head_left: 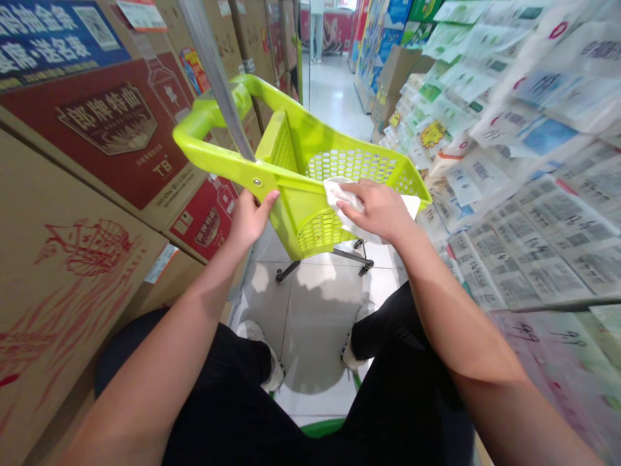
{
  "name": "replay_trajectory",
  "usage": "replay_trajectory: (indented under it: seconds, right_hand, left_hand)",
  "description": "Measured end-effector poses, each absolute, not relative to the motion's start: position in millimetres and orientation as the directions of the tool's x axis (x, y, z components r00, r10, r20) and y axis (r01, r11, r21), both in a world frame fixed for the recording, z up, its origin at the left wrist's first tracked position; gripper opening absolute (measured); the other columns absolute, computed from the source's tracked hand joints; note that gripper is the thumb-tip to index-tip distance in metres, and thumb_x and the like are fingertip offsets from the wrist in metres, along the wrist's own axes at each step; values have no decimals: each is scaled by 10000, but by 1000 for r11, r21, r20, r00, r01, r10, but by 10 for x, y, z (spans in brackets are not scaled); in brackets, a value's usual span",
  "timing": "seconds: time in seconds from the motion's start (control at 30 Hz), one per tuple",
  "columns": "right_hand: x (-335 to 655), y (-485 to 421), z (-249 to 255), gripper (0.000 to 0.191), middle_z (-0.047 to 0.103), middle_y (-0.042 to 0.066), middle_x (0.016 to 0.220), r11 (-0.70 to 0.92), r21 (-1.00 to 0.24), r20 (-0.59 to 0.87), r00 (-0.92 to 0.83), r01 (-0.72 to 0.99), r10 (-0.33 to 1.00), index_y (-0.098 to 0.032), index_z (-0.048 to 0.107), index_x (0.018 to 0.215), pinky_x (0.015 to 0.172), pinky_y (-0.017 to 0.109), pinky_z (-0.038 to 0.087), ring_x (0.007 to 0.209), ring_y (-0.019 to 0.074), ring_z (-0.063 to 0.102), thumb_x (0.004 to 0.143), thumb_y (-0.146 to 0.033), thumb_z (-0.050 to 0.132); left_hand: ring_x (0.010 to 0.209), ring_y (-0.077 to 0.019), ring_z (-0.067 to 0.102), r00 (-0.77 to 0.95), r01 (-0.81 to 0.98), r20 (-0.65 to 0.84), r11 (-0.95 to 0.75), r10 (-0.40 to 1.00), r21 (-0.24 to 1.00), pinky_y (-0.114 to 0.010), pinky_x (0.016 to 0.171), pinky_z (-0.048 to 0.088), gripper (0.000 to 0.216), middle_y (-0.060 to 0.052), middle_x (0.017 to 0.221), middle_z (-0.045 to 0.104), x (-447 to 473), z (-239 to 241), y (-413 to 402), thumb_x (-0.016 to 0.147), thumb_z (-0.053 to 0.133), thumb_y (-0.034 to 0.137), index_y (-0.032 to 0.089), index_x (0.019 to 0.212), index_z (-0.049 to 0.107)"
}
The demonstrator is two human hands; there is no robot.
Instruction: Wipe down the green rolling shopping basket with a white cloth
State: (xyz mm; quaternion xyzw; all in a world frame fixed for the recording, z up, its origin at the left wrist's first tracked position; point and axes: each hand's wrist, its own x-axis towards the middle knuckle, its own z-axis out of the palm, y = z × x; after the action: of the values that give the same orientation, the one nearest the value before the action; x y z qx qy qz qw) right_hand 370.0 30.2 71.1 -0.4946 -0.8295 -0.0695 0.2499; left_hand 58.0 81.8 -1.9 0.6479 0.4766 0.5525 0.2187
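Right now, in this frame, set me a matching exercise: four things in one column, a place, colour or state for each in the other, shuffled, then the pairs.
Things:
1. left hand
2. right hand
3. basket
4. cardboard boxes

Descriptions:
A. lime green, with perforated walls
B. pressing a white cloth on the basket's rim
C. stacked along the left side
D. gripping the basket's near corner

Pairs: 1-D, 2-B, 3-A, 4-C
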Motion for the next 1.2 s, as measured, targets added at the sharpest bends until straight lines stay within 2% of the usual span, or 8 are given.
replay_trajectory:
  seconds: [0.17,0.43,0.57,0.67,0.8,0.87,1.03,1.2]
  right_hand:
    - [3821,455,550,629,699,147,1127,496,-144,588,-329,856,739,-228,716,1258,1000,503,482,1118,339,622,1055,-664,310]
    - [3783,625,535,740,741,105,1340,478,-188,371,-389,858,844,-261,628,1475,980,492,527,1178,358,692,1023,-756,314]
    - [3626,722,630,780,725,85,1382,500,-228,315,-423,835,850,-275,656,1454,1024,516,521,1217,367,692,986,-816,344]
    - [3474,775,680,798,658,75,1485,606,-315,368,-495,730,787,-268,607,1497,1087,479,502,1315,332,646,985,-821,347]
    - [3339,786,729,808,691,107,1421,668,-382,473,-486,638,735,-220,500,1558,1007,412,533,1197,270,690,1013,-787,312]
    - [3346,761,756,758,728,134,1315,603,-353,494,-405,716,770,-191,573,1467,965,415,531,1127,280,691,1016,-759,353]
    - [3425,683,804,517,758,138,952,361,-289,401,-230,887,886,-170,733,908,861,396,492,934,293,674,1006,-618,494]
    - [3300,677,816,303,757,103,968,429,-284,467,-267,857,843,-188,730,851,871,375,468,934,268,662,987,-387,546]
  left_hand:
    - [1150,-319,688,-53,359,486,-437,872,824,-454,1050,565,414,-98,1005,734,597,-4,799,879,725,567,196,1054,670]
    - [1172,-331,695,-45,325,525,-485,850,812,-492,1076,561,505,-142,1158,753,689,-8,725,881,689,654,205,1111,677]
    - [1200,-319,696,-23,318,508,-476,861,820,-480,1091,558,561,-144,1226,751,707,-12,670,873,666,709,214,1136,675]
    - [1201,-322,697,-11,327,508,-477,861,816,-478,1093,558,603,-145,1229,753,718,-5,633,862,655,746,207,1132,676]
    - [1169,-331,706,-11,339,522,-488,853,804,-489,1080,560,601,-141,1177,761,734,-7,614,867,656,744,200,1121,683]
    - [1124,-324,719,-7,348,529,-494,849,797,-476,1038,580,572,-133,1115,766,738,-23,621,885,651,724,193,1093,688]
    - [1015,-291,740,-21,365,594,-547,804,754,-410,919,617,588,-118,1014,775,759,-85,666,891,638,732,170,1058,689]
    - [996,-283,746,-29,374,619,-566,785,735,-397,912,613,582,-122,1024,780,770,-106,679,899,634,726,168,1054,695]
